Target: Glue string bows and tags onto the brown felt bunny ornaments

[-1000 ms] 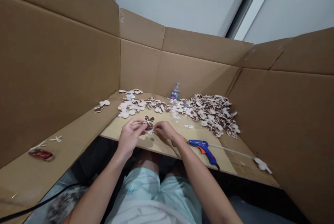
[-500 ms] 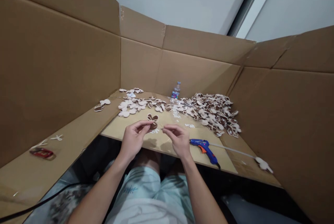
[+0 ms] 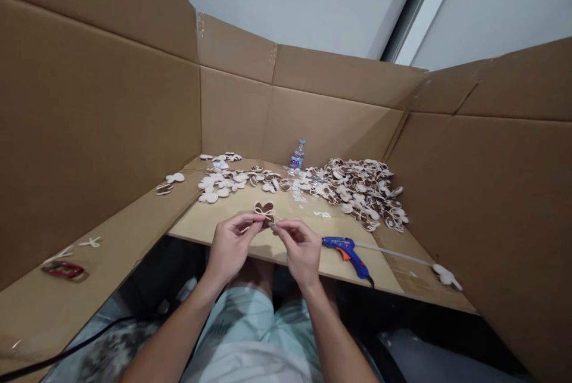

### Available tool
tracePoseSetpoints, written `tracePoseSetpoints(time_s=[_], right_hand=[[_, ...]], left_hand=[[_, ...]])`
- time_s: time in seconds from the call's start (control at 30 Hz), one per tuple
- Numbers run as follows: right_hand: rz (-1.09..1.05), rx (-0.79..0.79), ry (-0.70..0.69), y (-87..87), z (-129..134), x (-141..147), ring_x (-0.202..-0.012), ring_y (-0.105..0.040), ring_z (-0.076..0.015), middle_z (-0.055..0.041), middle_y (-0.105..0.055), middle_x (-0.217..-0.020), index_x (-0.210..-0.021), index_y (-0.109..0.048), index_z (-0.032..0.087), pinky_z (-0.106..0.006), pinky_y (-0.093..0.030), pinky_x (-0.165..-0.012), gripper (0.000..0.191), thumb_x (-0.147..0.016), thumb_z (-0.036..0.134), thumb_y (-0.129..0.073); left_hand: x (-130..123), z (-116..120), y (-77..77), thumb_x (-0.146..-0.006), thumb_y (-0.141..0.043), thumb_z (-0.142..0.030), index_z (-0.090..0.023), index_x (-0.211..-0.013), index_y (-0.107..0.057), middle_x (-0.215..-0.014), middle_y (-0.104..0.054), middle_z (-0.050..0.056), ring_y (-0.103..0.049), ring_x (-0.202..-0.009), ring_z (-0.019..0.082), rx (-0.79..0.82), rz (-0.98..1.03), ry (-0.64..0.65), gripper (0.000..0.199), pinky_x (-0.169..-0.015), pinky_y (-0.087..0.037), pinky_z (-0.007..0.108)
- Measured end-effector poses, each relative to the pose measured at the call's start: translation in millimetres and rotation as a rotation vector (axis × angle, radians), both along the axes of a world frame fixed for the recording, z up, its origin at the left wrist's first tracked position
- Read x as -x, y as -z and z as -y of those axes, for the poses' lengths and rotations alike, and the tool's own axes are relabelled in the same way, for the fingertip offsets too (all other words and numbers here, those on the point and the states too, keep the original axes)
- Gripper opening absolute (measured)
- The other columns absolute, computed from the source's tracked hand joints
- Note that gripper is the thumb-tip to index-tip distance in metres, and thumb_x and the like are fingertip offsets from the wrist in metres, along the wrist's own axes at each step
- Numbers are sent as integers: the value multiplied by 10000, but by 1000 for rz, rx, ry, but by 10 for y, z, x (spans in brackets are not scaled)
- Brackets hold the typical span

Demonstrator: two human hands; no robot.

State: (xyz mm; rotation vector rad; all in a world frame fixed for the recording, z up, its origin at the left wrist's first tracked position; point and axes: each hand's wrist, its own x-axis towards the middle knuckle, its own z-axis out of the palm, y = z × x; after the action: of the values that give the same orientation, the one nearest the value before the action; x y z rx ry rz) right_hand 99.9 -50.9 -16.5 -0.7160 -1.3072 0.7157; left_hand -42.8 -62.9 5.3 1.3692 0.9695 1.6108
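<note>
Cutout (image 3: pixel 264 214), 4-lobed, brown w/ cream lattice, held up at centre of frame just above plywood board (image 3: pixel 201 231). We see L hand (image 3: pixel 235 246) pinching it at lower edge, fingers closed narrow. R hand (image 3: pixel 301 246) also in narrow pinch, fingertips (image 3: pixel 280 226) just beside cutout's lower right; whatever lies between them too small to tell. Blue glue gun (image 3: pixel 346 255) w/ orange trigger on board, right of R hand, white cord running off to right. Heaped cutouts (image 3: pixel 361 192) at upper right of board; looser pale cutouts (image 3: pixel 221 187) to their left; water bottle (image 3: pixel 297 155) between, back against cardboard wall (image 3: pixel 232 112).
</note>
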Motion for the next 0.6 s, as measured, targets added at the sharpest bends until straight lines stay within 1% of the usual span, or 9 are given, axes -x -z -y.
tracePoseSetpoints(time_s=[0.33, 0.47, 0.6], right_hand=[[-33, 54, 7, -9, 12, 10, -682, -645, -158, -23, -677, -758, -793, -729, 201, -287, -538, -635, 62, -762, 254, -738], [-39, 78, 12, -39, 22, 10, -663, -638, -157, -23, -680, -739, -782, -728, 194, -290, -540, -629, 88, -750, 274, -747], [-65, 107, 1, -74, 32, 14, -646, -637, -155, -18, -688, -719, -767, -726, 192, -287, -542, -621, 100, -726, 276, -763]], left_hand=[[-13, 22, -18, -763, -712, -262, -187, -813, -757, -921, -732, 54, -693, -875, 208, 8, -13, -16, 101, -829, -571, 309], [-14, 23, -21, -757, -715, -266, -183, -816, -761, -923, -736, 60, -692, -879, 215, 10, -7, -9, 111, -834, -570, 321], [-20, 28, -30, -749, -724, -252, -180, -805, -759, -902, -732, 53, -689, -871, 208, 12, 5, 7, 97, -817, -571, 304]])
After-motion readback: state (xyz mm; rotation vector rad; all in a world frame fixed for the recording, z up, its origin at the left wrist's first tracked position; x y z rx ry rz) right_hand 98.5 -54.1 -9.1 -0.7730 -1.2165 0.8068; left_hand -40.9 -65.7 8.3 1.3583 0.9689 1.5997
